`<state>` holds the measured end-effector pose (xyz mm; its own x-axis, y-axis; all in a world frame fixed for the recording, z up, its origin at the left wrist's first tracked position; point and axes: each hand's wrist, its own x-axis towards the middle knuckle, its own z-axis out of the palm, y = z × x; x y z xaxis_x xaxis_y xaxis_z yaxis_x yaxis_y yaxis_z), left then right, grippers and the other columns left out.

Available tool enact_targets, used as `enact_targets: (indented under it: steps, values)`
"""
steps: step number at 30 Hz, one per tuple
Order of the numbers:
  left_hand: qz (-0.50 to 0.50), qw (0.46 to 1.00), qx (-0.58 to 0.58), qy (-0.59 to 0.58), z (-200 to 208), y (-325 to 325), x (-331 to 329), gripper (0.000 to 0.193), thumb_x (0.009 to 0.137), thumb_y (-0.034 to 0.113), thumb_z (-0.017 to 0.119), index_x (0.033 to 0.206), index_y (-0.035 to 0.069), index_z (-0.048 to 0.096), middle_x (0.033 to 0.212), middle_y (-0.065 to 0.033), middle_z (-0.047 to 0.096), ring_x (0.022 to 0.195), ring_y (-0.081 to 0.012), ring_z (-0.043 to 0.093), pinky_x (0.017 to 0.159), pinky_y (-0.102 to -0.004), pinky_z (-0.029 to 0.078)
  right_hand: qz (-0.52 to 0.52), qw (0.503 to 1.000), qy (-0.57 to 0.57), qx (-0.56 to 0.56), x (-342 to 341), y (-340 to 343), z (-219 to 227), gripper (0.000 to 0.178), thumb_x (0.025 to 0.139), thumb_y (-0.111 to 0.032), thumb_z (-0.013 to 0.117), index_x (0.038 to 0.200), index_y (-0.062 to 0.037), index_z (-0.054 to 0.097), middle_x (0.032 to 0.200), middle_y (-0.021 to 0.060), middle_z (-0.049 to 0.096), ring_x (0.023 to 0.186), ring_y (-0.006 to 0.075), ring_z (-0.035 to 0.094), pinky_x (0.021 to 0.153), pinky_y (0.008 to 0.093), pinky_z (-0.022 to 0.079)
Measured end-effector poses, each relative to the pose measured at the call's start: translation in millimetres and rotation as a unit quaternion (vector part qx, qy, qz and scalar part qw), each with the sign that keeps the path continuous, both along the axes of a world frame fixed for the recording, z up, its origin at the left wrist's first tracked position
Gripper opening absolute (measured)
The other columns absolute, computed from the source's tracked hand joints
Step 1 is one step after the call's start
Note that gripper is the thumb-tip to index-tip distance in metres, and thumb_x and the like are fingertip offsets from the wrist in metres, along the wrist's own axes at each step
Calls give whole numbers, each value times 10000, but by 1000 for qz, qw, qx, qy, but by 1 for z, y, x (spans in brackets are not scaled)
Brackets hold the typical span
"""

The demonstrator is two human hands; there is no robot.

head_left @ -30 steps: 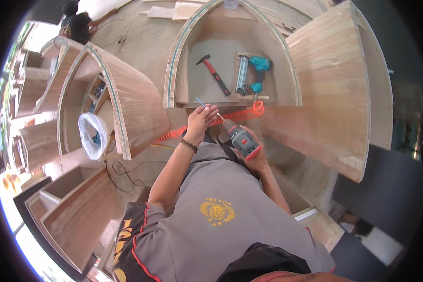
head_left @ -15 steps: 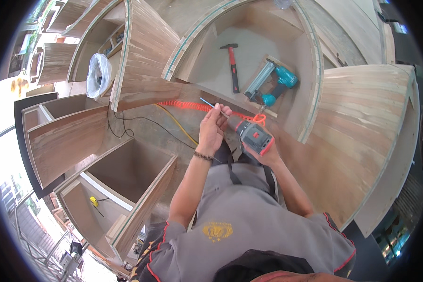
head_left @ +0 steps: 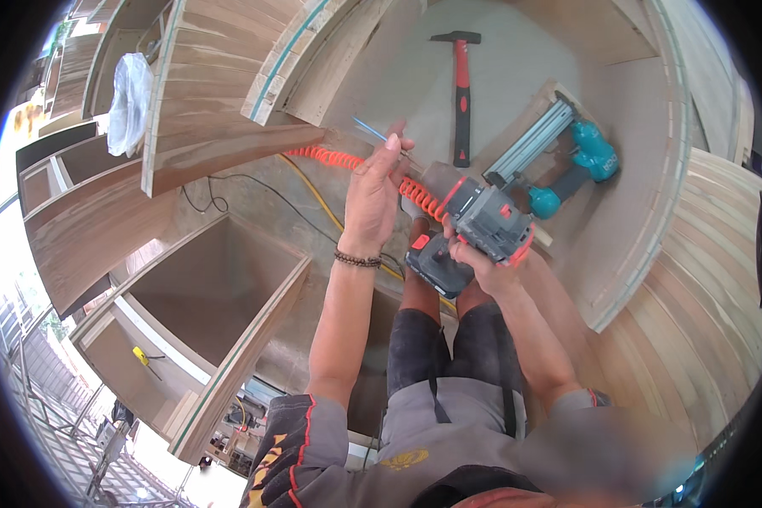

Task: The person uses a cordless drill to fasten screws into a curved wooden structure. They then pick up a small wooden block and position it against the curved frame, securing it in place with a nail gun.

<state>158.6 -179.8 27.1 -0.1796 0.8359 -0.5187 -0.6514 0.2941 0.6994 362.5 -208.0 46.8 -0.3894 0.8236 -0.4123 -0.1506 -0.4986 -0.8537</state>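
My left hand (head_left: 371,201) is raised, with its fingertips pinched on a thin blue-tipped rod (head_left: 369,129). The rod's blue end points up and left; its other end runs toward the drill and is partly hidden by my fingers. In my right hand (head_left: 485,269) is a grey and black cordless drill (head_left: 493,222) with red accents, gripped by its handle. The drill's battery (head_left: 440,264) hangs below, and its chuck end (head_left: 440,182) points toward my left fingers. I cannot tell whether the rod touches the chuck.
Ahead, an open wooden cabinet (head_left: 525,51) holds a red and black hammer (head_left: 461,102) and a teal nail gun (head_left: 597,152). An orange coiled hose (head_left: 330,157), a yellow cable (head_left: 317,195) and a black cord cross the floor. Open wooden boxes (head_left: 262,313) stand left, one with a yellow tape measure (head_left: 140,355).
My view has shifted, and the hammer and nail gun appear larger and closer. The drill has turned, so its battery now shows. My left hand keeps its pinch on the rod.
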Motion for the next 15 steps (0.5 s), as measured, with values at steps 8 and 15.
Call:
enact_targets:
  steps: [8,15]
  values:
    - [41,997,29,50,-12,6,1,300,1032,247,615,1098,-27,718,1667,-136,286,1462,-201,332,1228,-420,196,14,998,25,-47,-7,9,-24,281,773,-12,622,1050,-57,615,876,18,581,733,104,547,645,273,421]
    - [39,993,58,96,-19,14,-8,279,1029,193,594,1159,-31,699,1693,-155,190,1367,-149,415,1175,-374,251,47,994,67,-66,-12,12,-41,209,796,-6,614,998,-55,595,866,9,569,741,104,541,679,278,437]
